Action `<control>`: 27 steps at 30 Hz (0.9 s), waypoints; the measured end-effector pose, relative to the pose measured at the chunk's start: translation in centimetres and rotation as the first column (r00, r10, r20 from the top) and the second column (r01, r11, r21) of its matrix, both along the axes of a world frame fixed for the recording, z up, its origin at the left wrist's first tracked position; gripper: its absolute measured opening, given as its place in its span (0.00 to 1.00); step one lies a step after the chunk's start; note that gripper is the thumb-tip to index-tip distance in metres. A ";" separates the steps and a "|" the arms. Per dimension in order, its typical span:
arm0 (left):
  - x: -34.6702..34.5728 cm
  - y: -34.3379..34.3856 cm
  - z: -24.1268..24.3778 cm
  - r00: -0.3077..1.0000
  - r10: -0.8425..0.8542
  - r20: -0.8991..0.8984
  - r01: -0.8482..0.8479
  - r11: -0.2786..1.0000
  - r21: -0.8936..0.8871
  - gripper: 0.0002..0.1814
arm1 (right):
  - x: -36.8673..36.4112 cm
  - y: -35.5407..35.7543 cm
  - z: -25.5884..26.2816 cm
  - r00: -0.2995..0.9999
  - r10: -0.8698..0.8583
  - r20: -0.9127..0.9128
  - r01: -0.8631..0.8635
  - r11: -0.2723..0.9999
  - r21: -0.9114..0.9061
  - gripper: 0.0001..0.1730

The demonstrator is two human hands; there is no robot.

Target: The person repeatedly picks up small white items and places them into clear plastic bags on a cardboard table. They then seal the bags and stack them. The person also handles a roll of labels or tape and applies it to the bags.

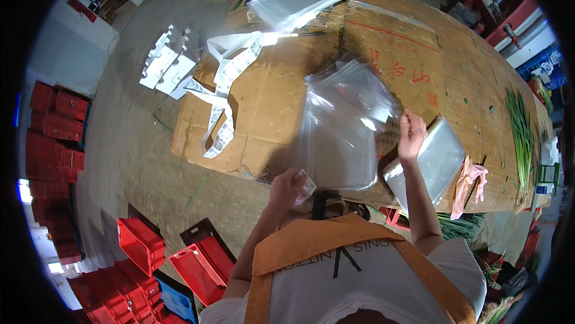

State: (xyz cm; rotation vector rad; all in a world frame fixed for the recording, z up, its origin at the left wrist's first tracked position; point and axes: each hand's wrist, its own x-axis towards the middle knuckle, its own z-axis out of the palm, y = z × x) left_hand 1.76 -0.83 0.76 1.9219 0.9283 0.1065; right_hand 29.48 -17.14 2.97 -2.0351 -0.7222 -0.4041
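Observation:
At the table's near edge, my left hand (pixel 287 189) holds a small printed label strip (pixel 306 188) between thumb and fingers. My right hand (pixel 411 134) pinches the right edge of a clear plastic bag (pixel 368 94), lifted over a stack of clear bags (pixel 337 157) in front of me. A second stack of clear bags (pixel 431 157) lies beneath my right forearm. Pink rubber gloves (pixel 467 184) rest to its right. A long looping strip of printed labels (pixel 229 72) lies on the cardboard at left. More clear bags (pixel 301 0) sit at the far edge.
Flattened cardboard (pixel 265 112) covers part of the wooden table (pixel 476 112). Green onions (pixel 521 144) lie at its right end. Red plastic crates (pixel 141 245) stand on the floor at lower left, with stacked red crates (pixel 54 157) farther left. White notched pieces (pixel 166 65) are beyond the table's left edge.

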 end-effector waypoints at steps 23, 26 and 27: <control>0.2 0.0 2.1 0.991 -0.129 0.047 0.131 0.991 -0.036 0.13 | -1.6 3.0 -2.8 0.825 0.329 -0.459 -0.346 0.937 0.048 0.19; 0.2 0.0 2.2 0.991 -0.126 0.042 0.128 0.990 -0.058 0.12 | -0.5 3.4 -2.3 0.944 0.279 -0.175 -0.303 0.944 -0.128 0.37; 0.2 0.0 2.1 0.990 -0.124 0.062 0.128 0.990 -0.063 0.12 | -0.6 3.4 -2.4 0.919 0.279 -0.277 -0.346 0.909 -0.232 0.41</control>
